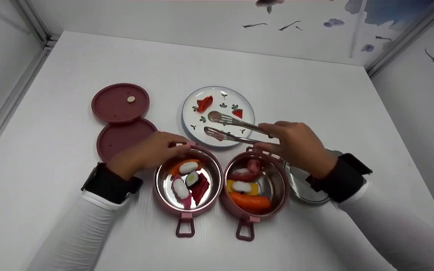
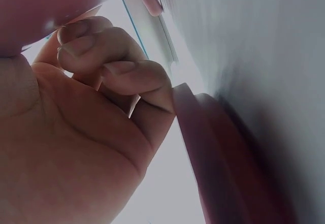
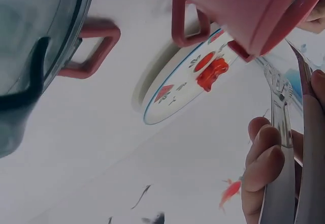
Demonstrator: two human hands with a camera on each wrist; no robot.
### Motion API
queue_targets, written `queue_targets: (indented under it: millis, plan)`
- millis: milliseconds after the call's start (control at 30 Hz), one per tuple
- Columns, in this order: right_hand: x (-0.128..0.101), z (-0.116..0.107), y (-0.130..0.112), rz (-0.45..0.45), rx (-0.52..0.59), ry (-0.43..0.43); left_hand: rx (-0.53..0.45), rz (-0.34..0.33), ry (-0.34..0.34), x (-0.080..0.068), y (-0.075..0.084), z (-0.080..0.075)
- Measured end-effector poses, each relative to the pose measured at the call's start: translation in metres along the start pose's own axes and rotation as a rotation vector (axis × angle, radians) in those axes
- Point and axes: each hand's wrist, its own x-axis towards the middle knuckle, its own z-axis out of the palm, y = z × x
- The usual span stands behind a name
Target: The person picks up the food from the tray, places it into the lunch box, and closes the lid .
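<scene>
My left hand (image 1: 153,152) grips the far handle of the left pink pot (image 1: 187,211); the left wrist view shows curled fingers (image 2: 134,76) beside the pot's wall. Several sushi-like pieces, including a small roll (image 1: 192,178), lie inside it. My right hand (image 1: 298,145) holds metal tongs (image 1: 250,126), their two tips apart above a white plate (image 1: 190,122). A crumpled red piece (image 1: 204,104) lies on the plate, away from the tongs. The right pink pot (image 1: 283,201) contains an orange carrot-like piece (image 1: 252,202), a yellow-and-white piece (image 1: 242,187) and reddish pieces (image 1: 245,174).
Two dark red lids (image 1: 107,103) overlap at the left, with a small pale disc (image 1: 131,99) on one. A round, glass-topped vessel (image 1: 307,188) stands under my right forearm, partly hidden. White walls (image 1: 202,22) bound the table at the back and sides.
</scene>
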Motion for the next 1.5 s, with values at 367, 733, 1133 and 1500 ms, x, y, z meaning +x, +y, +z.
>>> queue_targets:
  millis: [367,733,1133,1500]
  plan:
    - [0.051,0.019,0.021,0.18,-0.028,-0.107,0.003,0.0,-0.001,-0.001,-0.001,0.0]
    - [0.071,0.03,0.024,0.282,-0.026,-0.196,-0.003,-0.014,-0.018,0.002,0.0,-0.001]
    - [0.079,0.037,0.021,0.253,-0.04,-0.176,-0.015,-0.028,-0.014,0.001,0.001,0.0]
    - [0.077,0.038,0.022,0.279,-0.019,-0.191,-0.002,-0.018,-0.019,0.001,0.001,-0.001]
